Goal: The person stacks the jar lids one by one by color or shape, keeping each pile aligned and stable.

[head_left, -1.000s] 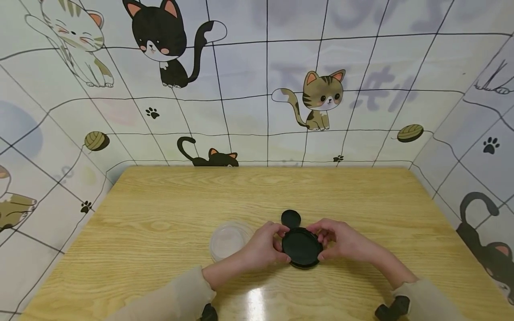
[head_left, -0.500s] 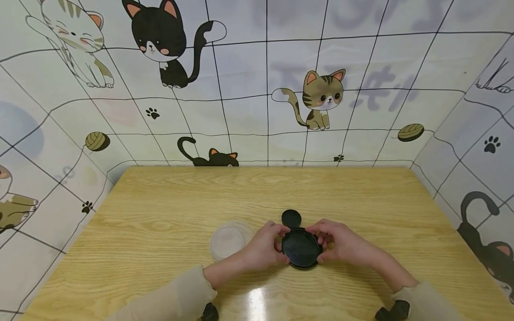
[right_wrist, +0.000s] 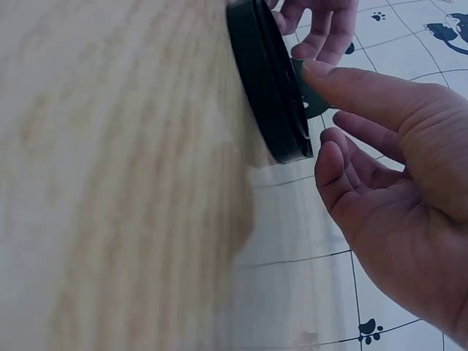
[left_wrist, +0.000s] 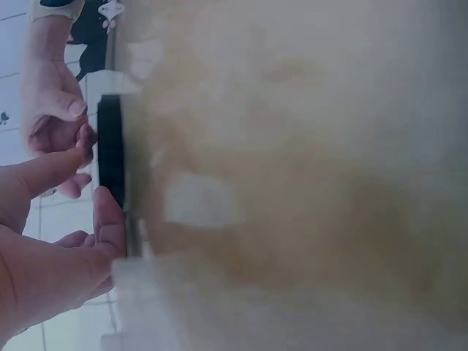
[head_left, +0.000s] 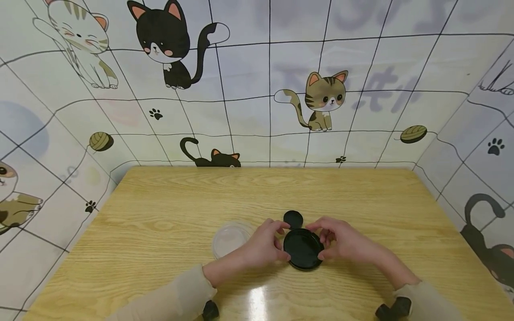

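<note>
In the head view a round black dish (head_left: 304, 250) with a raised rim sits on the wooden table between both hands. My left hand (head_left: 263, 245) curves its thumb and fingers round the dish's left rim. On the opposite side, my right hand (head_left: 339, 240) holds the right rim the same way. The right wrist view shows the right thumb (right_wrist: 351, 84) at the rim, the lower fingers a little apart from it. Behind the dish is a smaller black disc (head_left: 293, 219); whether the two are joined I cannot tell.
A clear round plastic container or lid (head_left: 230, 240) lies left of the dish, partly hidden by the left forearm. The wooden table (head_left: 180, 191) ends at a back wall with cat drawings, and similar walls flank both sides.
The dish's inside shone with reflected light half a second ago and looks darker now, so its tilt differs slightly. Both hands stay at its rim. The whole head view has shifted a little.
</note>
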Tool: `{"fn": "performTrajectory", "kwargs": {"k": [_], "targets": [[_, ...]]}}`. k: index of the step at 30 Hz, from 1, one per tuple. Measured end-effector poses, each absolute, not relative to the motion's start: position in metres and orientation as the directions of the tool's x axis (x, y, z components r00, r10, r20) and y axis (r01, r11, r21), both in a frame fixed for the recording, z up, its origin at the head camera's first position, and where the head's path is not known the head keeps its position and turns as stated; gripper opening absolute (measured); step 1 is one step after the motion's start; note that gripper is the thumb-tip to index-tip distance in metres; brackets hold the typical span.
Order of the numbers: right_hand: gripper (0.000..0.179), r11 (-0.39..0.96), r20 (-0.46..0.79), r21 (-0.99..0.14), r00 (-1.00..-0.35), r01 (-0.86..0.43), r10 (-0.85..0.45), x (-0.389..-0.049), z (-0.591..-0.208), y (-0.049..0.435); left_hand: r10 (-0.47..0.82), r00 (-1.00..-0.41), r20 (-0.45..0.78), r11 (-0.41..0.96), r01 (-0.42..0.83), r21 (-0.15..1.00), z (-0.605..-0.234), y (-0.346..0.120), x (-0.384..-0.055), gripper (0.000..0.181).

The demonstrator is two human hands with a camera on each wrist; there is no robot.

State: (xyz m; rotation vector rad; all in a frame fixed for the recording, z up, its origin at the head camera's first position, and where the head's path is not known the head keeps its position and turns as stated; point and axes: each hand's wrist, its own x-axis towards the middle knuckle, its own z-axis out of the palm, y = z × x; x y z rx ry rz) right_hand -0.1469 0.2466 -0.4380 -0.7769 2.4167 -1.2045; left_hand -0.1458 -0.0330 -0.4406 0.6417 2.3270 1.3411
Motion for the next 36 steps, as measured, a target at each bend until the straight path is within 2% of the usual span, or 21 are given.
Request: {"fn": "performTrajectory", "kwargs": {"k": [5,8,12,17,23,36], "targets": [[0.060,0.491,-0.020,-0.800,-0.802,-0.345,-0.597,-0.156,-0.430,0.248,0.567,-0.820,-0.080,0.470,0.242,0.849,-0.422,-0.037,-0.163,0.070],[0.056,0.491,0.010,-0.793,-0.813,-0.362,-0.582,-0.165,-0.424,0.246,0.590,-0.806,-0.054,0.432,0.258,0.864,-0.408,-0.039,-0.178,0.072],[0.050,0.500,0.020,-0.792,-0.832,-0.351,-0.554,-0.179,-0.421,0.243,0.593,-0.804,-0.040,0.357,0.218,0.908,-0.404,-0.040,-0.199,0.069],[0.046,0.487,-0.016,-0.822,-0.843,-0.295,-0.538,-0.191,-0.429,0.238,0.587,-0.805,-0.085,0.326,0.139,0.935,-0.415,-0.038,-0.217,0.060],[0.042,0.503,-0.046,-0.820,-0.845,-0.273,-0.533,-0.201,-0.443,0.235,0.546,-0.829,-0.122,0.345,0.089,0.934,-0.426,-0.031,-0.221,0.058],[0.048,0.528,-0.049,-0.801,-0.846,-0.284,-0.531,-0.212,-0.453,0.231,0.513,-0.846,-0.145,0.403,0.088,0.911,-0.435,-0.023,-0.218,0.056]]}}
